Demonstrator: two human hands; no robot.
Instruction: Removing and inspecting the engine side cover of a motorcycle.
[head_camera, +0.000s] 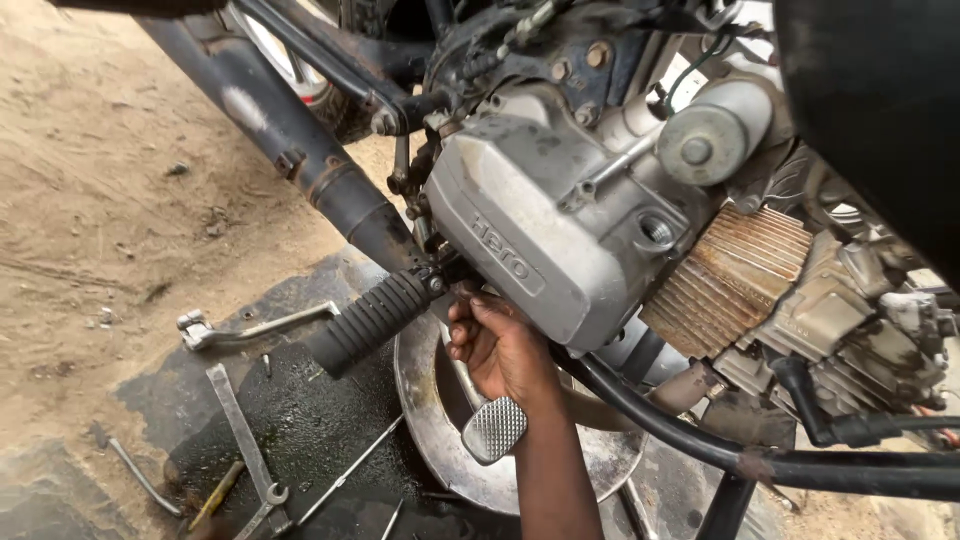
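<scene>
Sandy ground (90, 180) with a dark oil patch (300, 420) lies beneath a motorcycle engine (540, 230). 1 hand (500, 350), side uncertain, reaches under the silver crankcase cover; its fingers touch the underside near the footrest mount, and whether its grip pinches anything cannot be told. Black ribbed footrest (370, 320) sits just beside it, brake pedal (494, 430) below. Round metal pan (430, 420), wrenches (250, 325) and rods lie near.

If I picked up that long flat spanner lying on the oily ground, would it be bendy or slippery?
Probably stiff: the flat spanner looks like solid metal. Likely slippery, since it lies on a dark wet oil patch. Being flat, it should slide rather than roll, and it probably feels heavy for how thin it is.
</scene>
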